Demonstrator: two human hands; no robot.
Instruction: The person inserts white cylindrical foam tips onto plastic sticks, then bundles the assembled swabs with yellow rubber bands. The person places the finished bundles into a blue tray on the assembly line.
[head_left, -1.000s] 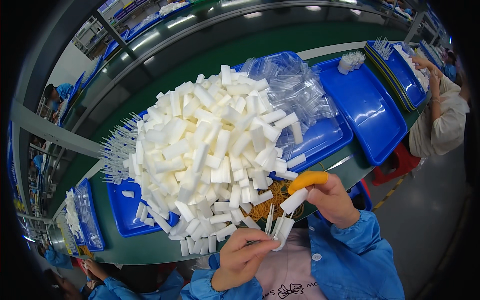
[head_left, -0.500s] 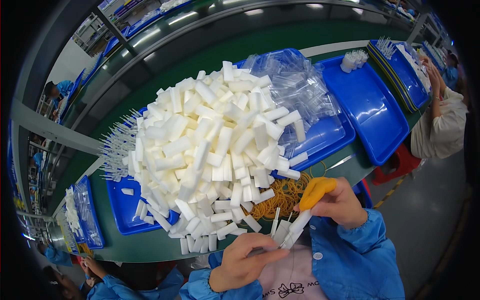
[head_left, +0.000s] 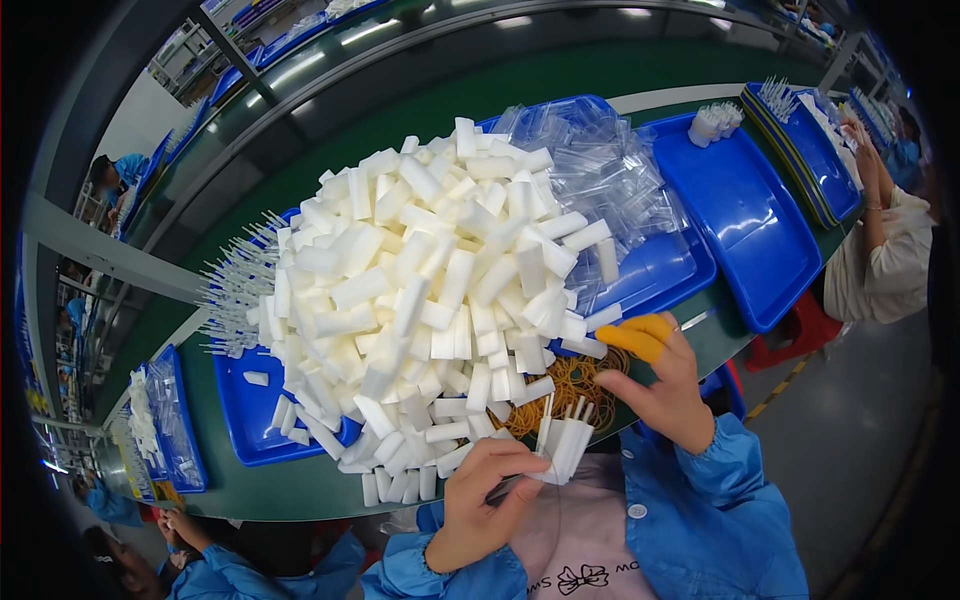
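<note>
My left hand (head_left: 488,497) is closed on a small bundle of white foam pieces with thin pale sticks (head_left: 568,448), its thumb and fingers pinching the lower end. The sticks point up and away from me. My right hand (head_left: 668,390), with yellow finger cots (head_left: 640,338) on its fingers, is empty, thumb and fingers apart. It hovers at the right edge of a heap of tan rubber bands (head_left: 572,385). Beyond both hands rises a big pile of white foam pieces (head_left: 400,260).
Clear plastic sleeves (head_left: 590,170) fill a blue tray behind the pile. Another blue tray (head_left: 735,230) stands at right, white bundles (head_left: 715,122) at its far end. Thin pale sticks (head_left: 240,285) bristle at left. Co-workers sit at far right (head_left: 880,240) and lower left (head_left: 215,560).
My right hand has let go of the bundle's foam piece and moved up and right to the rubber bands, opening. The left hand still holds the bundle, now more upright.
</note>
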